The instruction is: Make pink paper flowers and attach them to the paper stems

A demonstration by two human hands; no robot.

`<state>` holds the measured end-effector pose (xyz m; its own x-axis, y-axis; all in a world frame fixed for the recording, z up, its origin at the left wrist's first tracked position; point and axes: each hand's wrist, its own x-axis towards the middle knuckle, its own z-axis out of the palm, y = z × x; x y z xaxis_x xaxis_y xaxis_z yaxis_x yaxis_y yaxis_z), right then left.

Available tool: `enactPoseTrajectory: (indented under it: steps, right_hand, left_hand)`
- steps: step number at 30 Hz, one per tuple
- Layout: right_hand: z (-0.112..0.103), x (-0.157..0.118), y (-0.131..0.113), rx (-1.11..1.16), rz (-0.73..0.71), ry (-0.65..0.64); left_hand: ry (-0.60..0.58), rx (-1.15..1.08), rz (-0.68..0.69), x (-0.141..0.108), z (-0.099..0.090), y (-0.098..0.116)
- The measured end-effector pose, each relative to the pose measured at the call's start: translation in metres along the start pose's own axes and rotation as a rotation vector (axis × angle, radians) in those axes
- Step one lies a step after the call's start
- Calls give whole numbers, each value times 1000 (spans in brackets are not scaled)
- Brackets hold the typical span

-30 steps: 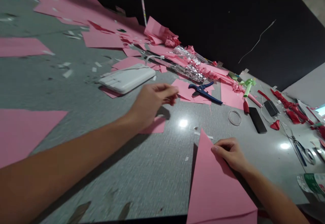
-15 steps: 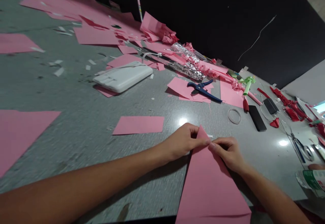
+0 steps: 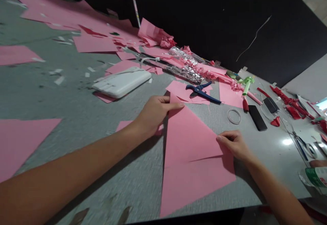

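A large pink paper sheet (image 3: 194,174) lies near the table's front edge, its upper part folded over in a slanted flap. My left hand (image 3: 155,114) pinches the sheet's top corner between thumb and fingers. Lower and to the right, my right hand (image 3: 233,143) pinches the flap's right corner. Beneath my left wrist, a small pink paper piece (image 3: 124,125) is partly covered. Just beyond the sheet's top, a blue cutter (image 3: 204,94) rests on pink scraps.
A white power bank (image 3: 122,82) lies left of centre. Pink sheets and foil (image 3: 190,71) line the wall side. To the right are a coiled ring (image 3: 234,116), a black phone (image 3: 257,117), scissors (image 3: 301,146) and a bottle (image 3: 315,177).
My left hand has moved up and left with the sheet's top corner. My right hand is now apart from it, farther right on the flap's corner. The sheet has shifted up and spread wider.
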<state>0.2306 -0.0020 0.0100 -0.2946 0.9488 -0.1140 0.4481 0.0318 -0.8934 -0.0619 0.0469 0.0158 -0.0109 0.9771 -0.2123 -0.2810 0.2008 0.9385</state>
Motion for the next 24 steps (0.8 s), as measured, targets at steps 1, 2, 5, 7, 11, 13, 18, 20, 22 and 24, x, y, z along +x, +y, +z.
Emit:
enactPoseTrajectory:
  steps: [1, 2, 5, 7, 11, 13, 18, 20, 22, 24]
  right_hand:
    - [-4, 2, 1, -4, 1, -15]
    - [-9, 4, 2, -8, -1, -33]
    - [-25, 8, 5, -19, -18, -107]
    - [-37, 9, 6, -30, -7, -199]
    - [-64, 10, 9, -56, 37, -305]
    - [-78, 11, 11, -55, 10, -223]
    - [-94, 16, 15, -65, -75, 20]
    - [-86, 18, 13, -84, -100, 88]
    - [-68, 17, 11, -84, -97, 95]
    - [-45, 13, 7, -61, -56, 21]
  left_hand:
    - [26, -20, -10, 2, -1, 1]
    - [53, -40, -14, 3, -2, 2]
    - [75, -69, -4, 4, -2, 2]
    - [88, -85, -5, 3, -1, 1]
    - [125, -111, 35, 3, 1, -4]
    - [101, -105, 42, 2, 2, -7]
    - [2, -29, 61, -3, 9, -16]
    - [-64, 30, 58, -7, 13, -20]
    - [-142, 112, 56, -13, 19, -25]
    - [-215, 196, 68, -19, 26, -31]
